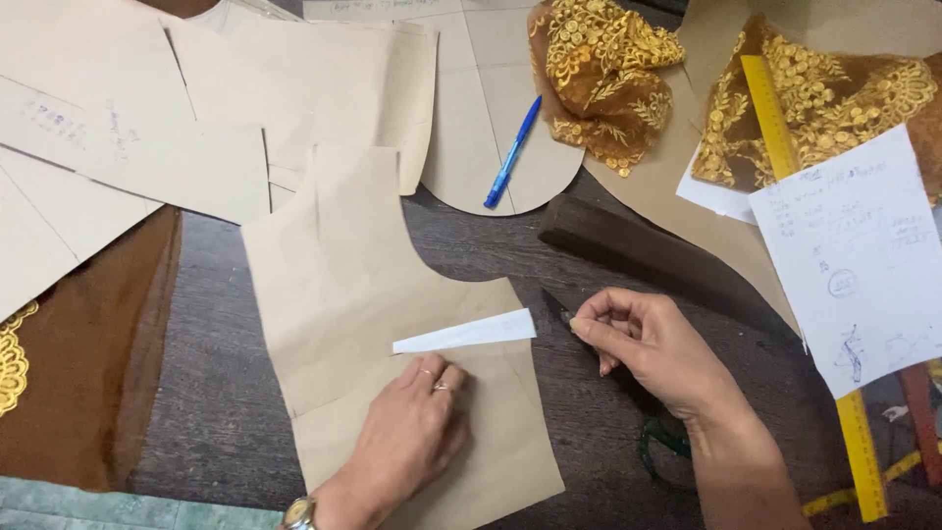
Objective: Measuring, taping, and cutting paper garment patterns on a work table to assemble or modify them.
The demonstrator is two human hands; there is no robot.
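Note:
A tan paper pattern piece [343, 285] lies on the dark wooden table [211, 393], with a narrow white wedge [469, 332] showing where a dart is folded or cut. My left hand [412, 437] presses flat on the lower part of the pattern, just below the wedge; it wears rings and a wristwatch. My right hand [643, 344] rests to the right of the pattern, fingers curled around dark scissors [559, 312] whose blade tip pokes out toward the wedge. The scissor handles are mostly hidden under the hand.
More paper pattern pieces [128, 128] cover the far left. A blue pen [512, 153] lies on a rounded pattern. Gold-embroidered lace [599, 74], a yellow ruler [775, 128], a note sheet [854, 255] and a dark wooden block [628, 245] sit right. Brown fabric [88, 363] lies left.

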